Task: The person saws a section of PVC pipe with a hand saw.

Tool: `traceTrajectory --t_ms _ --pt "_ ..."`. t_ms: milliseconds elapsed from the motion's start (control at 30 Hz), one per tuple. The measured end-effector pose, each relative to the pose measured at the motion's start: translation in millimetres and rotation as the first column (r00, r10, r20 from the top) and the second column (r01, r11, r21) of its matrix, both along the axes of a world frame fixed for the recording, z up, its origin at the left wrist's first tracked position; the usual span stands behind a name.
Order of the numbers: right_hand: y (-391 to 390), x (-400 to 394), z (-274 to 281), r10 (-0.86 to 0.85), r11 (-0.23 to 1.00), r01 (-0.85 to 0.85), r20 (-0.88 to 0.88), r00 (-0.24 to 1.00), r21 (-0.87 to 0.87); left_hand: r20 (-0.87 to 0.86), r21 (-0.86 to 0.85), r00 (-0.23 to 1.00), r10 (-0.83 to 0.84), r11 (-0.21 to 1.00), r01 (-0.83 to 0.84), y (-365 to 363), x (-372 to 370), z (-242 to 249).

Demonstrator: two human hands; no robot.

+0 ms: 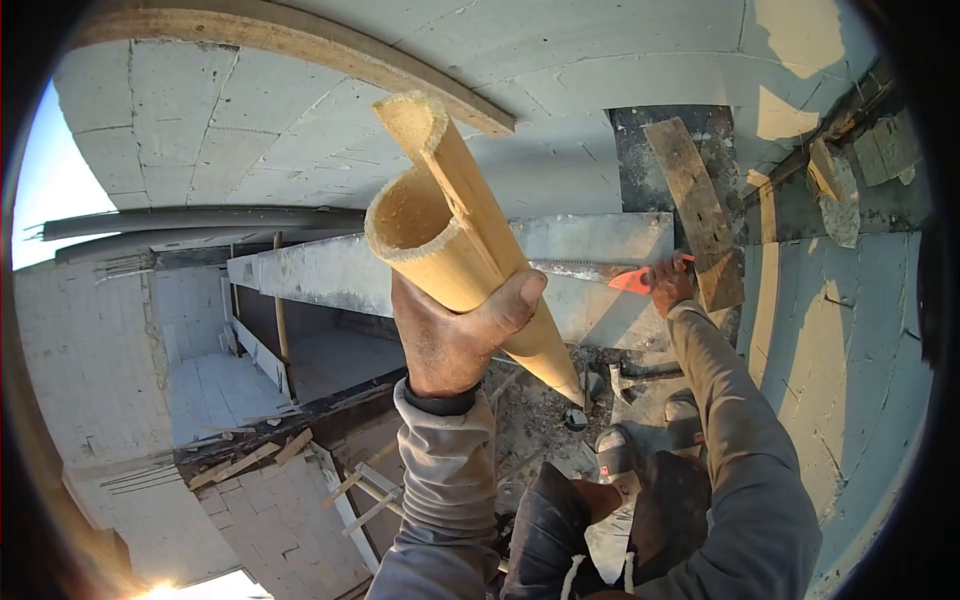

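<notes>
My left hand (455, 325) is wrapped round a thick, pale bamboo-like pole (470, 225), held up in the middle of the view. The pole's near top end is hollow, with a notch cut into its side, and its far end points down toward the ground. To the right, my right hand (668, 284) grips the red handle of a hand saw (632, 280). The toothed blade runs left from the handle over a grey board, and its tip is hidden behind the pole.
A long grey board (330, 270) crosses the middle. A wooden plank (697, 210) lies at the right, and a hammer (640, 378) rests near my sandalled feet. Block walls (270, 110) stand around, and a drop to a lower level (330, 350) shows at left.
</notes>
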State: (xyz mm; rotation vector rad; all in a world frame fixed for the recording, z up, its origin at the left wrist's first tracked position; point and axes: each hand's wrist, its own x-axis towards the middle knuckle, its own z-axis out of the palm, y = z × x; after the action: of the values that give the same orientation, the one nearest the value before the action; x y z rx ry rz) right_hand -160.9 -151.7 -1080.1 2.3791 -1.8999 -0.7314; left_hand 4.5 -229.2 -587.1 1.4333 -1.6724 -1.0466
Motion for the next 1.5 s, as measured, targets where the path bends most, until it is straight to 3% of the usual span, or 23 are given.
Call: traceTrajectory --t_ms 67,167,233,300,333,367,500,533,600,700,733,833,967,1033,1067,1133,1167,1233,1267,1333,1367,1433,1500 --pt "8 -4 47 -0.216 0.946 0.1 0.366 0.905 0.309 -0.018 0.001 1.0 0.015 1.0 -0.015 5 1 5" --pt "56 -4 92 0.082 0.988 0.033 0.686 0.723 -0.153 0.011 0.074 0.999 -0.031 0.997 0.031 16 7 17" --pt "75 3 140 -0.204 0.976 0.047 0.818 0.538 0.213 0.016 0.083 0.997 -0.076 0.994 0.075 25 15 19" --pt "96 9 225 -0.599 0.8 0.158 0.763 0.243 0.579 -0.072 0.179 0.994 -0.087 0.979 0.098 38 15 30" --pt "108 8 262 -0.675 0.734 0.195 0.73 0.106 0.65 -0.082 0.263 0.992 -0.099 0.957 0.118 44 15 40" --pt "121 5 293 -0.728 0.662 0.22 0.684 -0.039 0.717 -0.102 0.268 0.99 -0.099 0.956 0.123 50 19 45" --pt "187 -22 404 -0.749 0.536 0.415 0.641 -0.169 0.735 -0.216 0.366 0.963 -0.16 0.901 0.231 83 42 74" --pt "202 -26 441 -0.715 0.474 0.421 0.617 -0.329 0.774 -0.205 0.386 0.947 -0.249 0.868 0.312 92 51 78" --pt "241 -41 493 -0.675 0.469 0.516 0.667 -0.314 0.717 -0.231 0.422 0.879 -0.418 0.771 0.477 112 64 83" --pt "299 -50 576 -0.566 0.439 0.616 0.734 -0.376 0.654 -0.313 0.466 0.806 -0.503 0.658 0.592 165 47 135" --pt "315 -50 597 -0.552 0.424 0.66 0.755 -0.354 0.62 -0.215 0.486 0.762 -0.611 0.61 0.626 184 46 144" --pt "358 -42 639 -0.482 0.377 0.738 0.799 -0.359 0.56 -0.406 0.443 0.628 -0.664 0.458 0.771 243 48 154" --pt "414 -20 669 -0.413 0.3 0.775 0.808 -0.421 0.557 -0.526 0.338 0.455 -0.719 0.314 0.887 300 49 166" --pt "442 -2 700 -0.375 0.286 0.797 0.828 -0.417 0.531 -0.337 0.396 0.483 -0.808 0.344 0.851 319 36 171" --pt "462 4 707 -0.393 0.319 0.838 0.867 -0.307 0.442 -0.313 0.336 0.504 -0.805 0.403 0.851 330 28 160" --pt "494 19 743 -0.434 0.368 0.898 0.899 -0.063 0.241 -0.446 0.304 0.56 -0.698 0.47 0.829 341 25 146" --pt "506 29 775 -0.483 0.332 0.892 0.868 -0.118 0.306 -0.484 0.277 0.593 -0.643 0.531 0.801 347 25 143" --pt "550 43 792 -0.425 0.415 0.899 0.903 0.055 0.141 -0.524 0.348 0.666 -0.531 0.58 0.737 360 30 137" --pt "565 53 802 -0.412 0.415 0.901 0.909 0.067 0.122 -0.588 0.353 0.667 -0.459 0.596 0.721 366 31 132" --pt "584 70 820 -0.381 0.528 0.848 0.904 0.193 0.042 -0.577 0.324 0.67 -0.467 0.622 0.713 370 31 133" --pt "591 78 826 -0.36 0.524 0.852 0.909 0.209 0.012 -0.566 0.321 0.683 -0.462 0.639 0.699 369 30 134" --pt "606 89 839 -0.465 0.524 0.844 0.869 0.17 0.116 -0.529 0.28 0.692 -0.492 0.668 0.689 380 34 147" --pt "622 95 835 -0.441 0.522 0.846 0.883 0.159 0.108 -0.372 0.226 0.747 -0.55 0.727 0.648 400 49 164"
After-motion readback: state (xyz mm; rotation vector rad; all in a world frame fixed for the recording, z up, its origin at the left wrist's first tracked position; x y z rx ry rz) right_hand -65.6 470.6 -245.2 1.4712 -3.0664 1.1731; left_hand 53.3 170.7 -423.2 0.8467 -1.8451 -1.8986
